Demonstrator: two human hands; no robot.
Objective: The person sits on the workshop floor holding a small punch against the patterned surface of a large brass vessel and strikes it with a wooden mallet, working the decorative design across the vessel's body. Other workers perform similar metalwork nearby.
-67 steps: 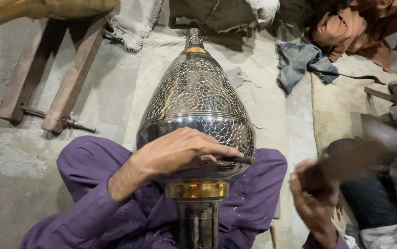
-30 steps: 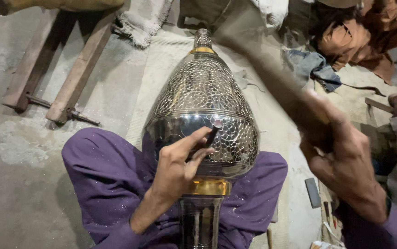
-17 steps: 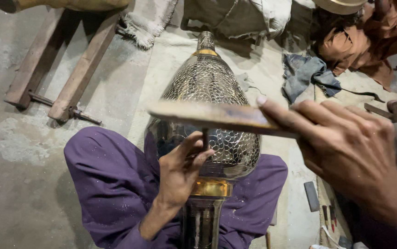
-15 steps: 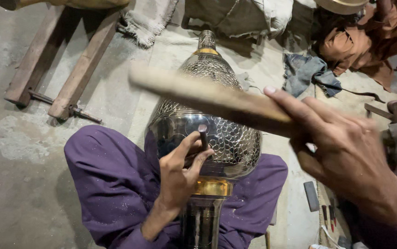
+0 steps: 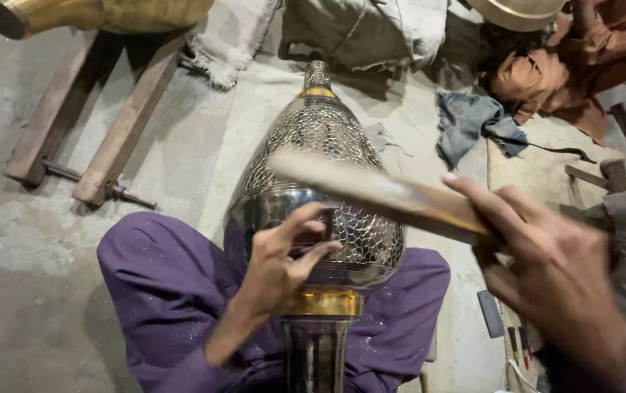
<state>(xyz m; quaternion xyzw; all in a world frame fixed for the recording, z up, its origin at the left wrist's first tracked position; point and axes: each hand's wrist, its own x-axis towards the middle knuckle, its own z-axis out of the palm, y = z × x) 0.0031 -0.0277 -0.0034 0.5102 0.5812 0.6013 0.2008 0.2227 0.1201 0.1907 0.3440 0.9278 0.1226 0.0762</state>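
A large engraved silver metal vase (image 5: 313, 145) with a brass collar lies across my lap, its narrow neck pointing away from me. My left hand (image 5: 287, 255) pinches a small dark punch against the wide belly of the vase. My right hand (image 5: 556, 273) grips a long wooden mallet (image 5: 378, 195), blurred with motion, its far end just above the punch. My legs in purple cloth (image 5: 167, 291) sit crossed under the vase.
A wooden stand (image 5: 87, 120) with a metal rod lies on the concrete floor at the left. Rags and cloth (image 5: 480, 124) are piled at the back and right. Small tools (image 5: 505, 327) lie by my right knee. A brass vessel (image 5: 102, 13) shows at the top left.
My left hand went from lying flat on the vase to holding a punch against it. My right hand raised the mallet and swung it down toward the punch.
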